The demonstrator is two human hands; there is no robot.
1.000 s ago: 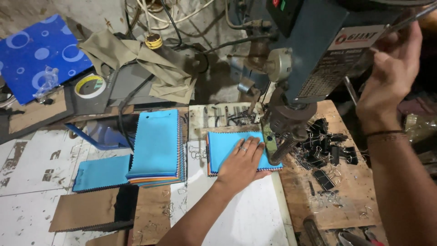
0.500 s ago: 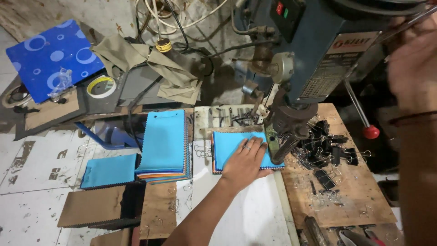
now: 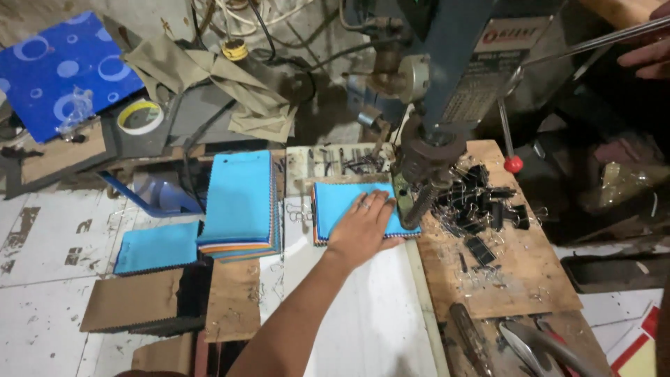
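The left hand (image 3: 363,227) lay flat, fingers spread, pressing down on a blue swatch stack (image 3: 342,206) that sat on the bench right under the drill press (image 3: 447,77), its right edge against the bit (image 3: 413,202). The right hand (image 3: 645,49) was closed round the feed lever (image 3: 593,42) at the top corner, mostly out of frame. A taller swatch pile (image 3: 241,199) stood just left of it, and black binder clips (image 3: 488,206) were heaped to the right on the wooden board (image 3: 516,279).
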